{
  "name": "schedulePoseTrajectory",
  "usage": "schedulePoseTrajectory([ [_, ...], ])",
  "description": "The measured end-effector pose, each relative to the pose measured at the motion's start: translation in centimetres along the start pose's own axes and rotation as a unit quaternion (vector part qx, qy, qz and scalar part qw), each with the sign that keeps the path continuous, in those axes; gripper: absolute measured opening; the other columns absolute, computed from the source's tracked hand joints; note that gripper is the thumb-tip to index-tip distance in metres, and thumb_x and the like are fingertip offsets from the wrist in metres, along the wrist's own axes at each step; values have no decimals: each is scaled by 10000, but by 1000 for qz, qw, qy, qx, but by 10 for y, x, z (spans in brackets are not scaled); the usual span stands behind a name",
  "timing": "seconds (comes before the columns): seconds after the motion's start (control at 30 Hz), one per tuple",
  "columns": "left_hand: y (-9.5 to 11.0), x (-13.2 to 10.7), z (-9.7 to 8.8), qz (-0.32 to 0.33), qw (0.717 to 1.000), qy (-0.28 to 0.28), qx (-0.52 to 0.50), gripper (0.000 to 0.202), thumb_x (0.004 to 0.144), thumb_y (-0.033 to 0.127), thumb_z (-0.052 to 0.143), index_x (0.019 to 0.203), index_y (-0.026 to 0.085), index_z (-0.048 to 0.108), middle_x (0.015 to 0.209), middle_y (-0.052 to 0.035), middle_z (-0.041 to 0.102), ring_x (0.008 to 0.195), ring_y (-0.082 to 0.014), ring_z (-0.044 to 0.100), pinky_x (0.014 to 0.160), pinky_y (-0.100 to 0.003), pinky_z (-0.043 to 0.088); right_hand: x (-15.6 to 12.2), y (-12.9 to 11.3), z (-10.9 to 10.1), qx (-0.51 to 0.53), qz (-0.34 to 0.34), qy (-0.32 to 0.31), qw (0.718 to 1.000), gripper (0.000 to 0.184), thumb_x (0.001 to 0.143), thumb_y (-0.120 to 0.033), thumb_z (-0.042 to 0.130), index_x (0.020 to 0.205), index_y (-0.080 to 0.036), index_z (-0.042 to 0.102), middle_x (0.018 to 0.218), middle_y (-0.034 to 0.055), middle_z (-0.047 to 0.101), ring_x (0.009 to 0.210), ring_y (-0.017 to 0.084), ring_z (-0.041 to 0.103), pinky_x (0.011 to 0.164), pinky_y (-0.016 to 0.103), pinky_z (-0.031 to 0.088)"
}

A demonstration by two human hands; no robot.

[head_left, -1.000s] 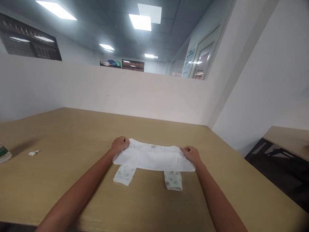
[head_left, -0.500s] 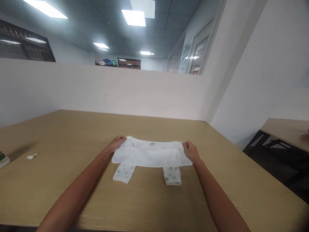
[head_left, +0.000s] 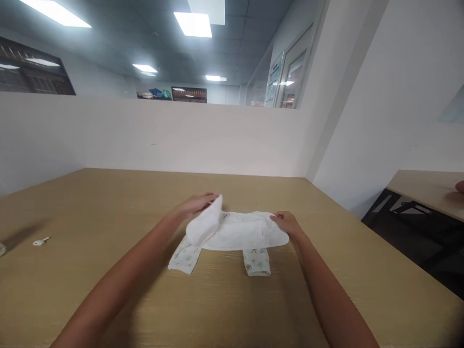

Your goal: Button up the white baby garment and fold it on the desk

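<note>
A small white baby shirt (head_left: 246, 232) lies on the table (head_left: 224, 309) with its body folded into a wide band. Two sleeves with a small green print, the left sleeve (head_left: 185, 257) and the right sleeve (head_left: 256, 262), stick out below it toward me. My left hand (head_left: 199, 203) pinches the shirt's left end, raised off the table and turned over toward the middle. At the far right end, my right hand (head_left: 287, 223) grips the upper corner, its fingertips partly tucked out of sight. A small printed label (head_left: 226, 215) shows near the top edge.
A small white earbud (head_left: 41, 241) lies on the left of the table. Behind the table stands a low white partition (head_left: 195, 140). Another table (head_left: 427, 188) is on the right, where part of a person's hand (head_left: 459, 186) shows at the frame edge.
My left hand has lifted the shirt's left end and carried it up and rightward, folding it toward the middle. My right hand stays on the right corner. The view has shifted slightly.
</note>
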State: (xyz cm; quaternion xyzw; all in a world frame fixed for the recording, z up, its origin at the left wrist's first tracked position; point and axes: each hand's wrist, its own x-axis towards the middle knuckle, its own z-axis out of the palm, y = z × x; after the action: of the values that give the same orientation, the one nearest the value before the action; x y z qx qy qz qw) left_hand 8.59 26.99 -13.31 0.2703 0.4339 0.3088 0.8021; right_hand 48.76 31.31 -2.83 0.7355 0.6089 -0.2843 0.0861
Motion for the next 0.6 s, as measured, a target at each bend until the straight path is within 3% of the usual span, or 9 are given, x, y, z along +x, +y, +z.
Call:
schedulePoseTrajectory([
  [0.1, 17, 0, 34, -3, 996, -66, 54, 734, 742, 759, 631, 1208, 192, 644, 1064, -85, 734, 790, -120, 697, 704, -212, 547, 0, -2, 3, 25, 18, 6, 1000, 406, 719, -520, 639, 690, -117, 605, 707, 30, 571, 683, 129, 454, 627, 259, 295],
  [0.2, 16, -9, 47, 35, 993, -51, 104, 581, 821, 692, 531, 1129, 230, 702, 1079, -41, 735, 906, -98, 695, 730, -168, 476, -2, -6, 2, 78, 44, -1, 996, 429, 699, -521, 665, 766, -98, 664, 756, 56, 619, 711, 147, 506, 633, 255, 336],
  [0.3, -1, -28, 42, 74, 986, 11, 151, 456, 858, 617, 528, 1029, 248, 734, 1112, -12, 722, 999, -71, 626, 827, -144, 426, -6, -15, -1, 159, 65, -21, 985, 476, 691, -518, 682, 858, -72, 690, 834, 94, 660, 735, 166, 559, 632, 255, 392],
  [0.43, -37, -62, 23, 73, 975, 75, 197, 320, 859, 559, 593, 1035, 312, 694, 1095, 33, 680, 995, -53, 572, 881, -139, 376, -8, -39, 0, 249, 74, -25, 965, 521, 686, -499, 737, 951, -54, 694, 948, 147, 695, 770, 190, 613, 640, 267, 449],
  [0.53, -61, -85, 9, 56, 967, 96, 228, 338, 823, 594, 666, 1032, 328, 671, 1058, 49, 654, 1008, -49, 557, 896, -130, 373, -12, -67, 16, 288, 64, -11, 955, 549, 711, -482, 745, 1062, -63, 700, 1056, 162, 705, 859, 216, 658, 700, 279, 499],
  [0.6, -72, -94, 2, 32, 965, 95, 244, 398, 795, 661, 676, 990, 314, 660, 994, 59, 635, 924, -37, 542, 822, -128, 376, -20, -89, 33, 297, 43, -12, 954, 544, 730, -478, 758, 1099, -80, 709, 1092, 146, 709, 917, 217, 670, 761, 279, 517],
])
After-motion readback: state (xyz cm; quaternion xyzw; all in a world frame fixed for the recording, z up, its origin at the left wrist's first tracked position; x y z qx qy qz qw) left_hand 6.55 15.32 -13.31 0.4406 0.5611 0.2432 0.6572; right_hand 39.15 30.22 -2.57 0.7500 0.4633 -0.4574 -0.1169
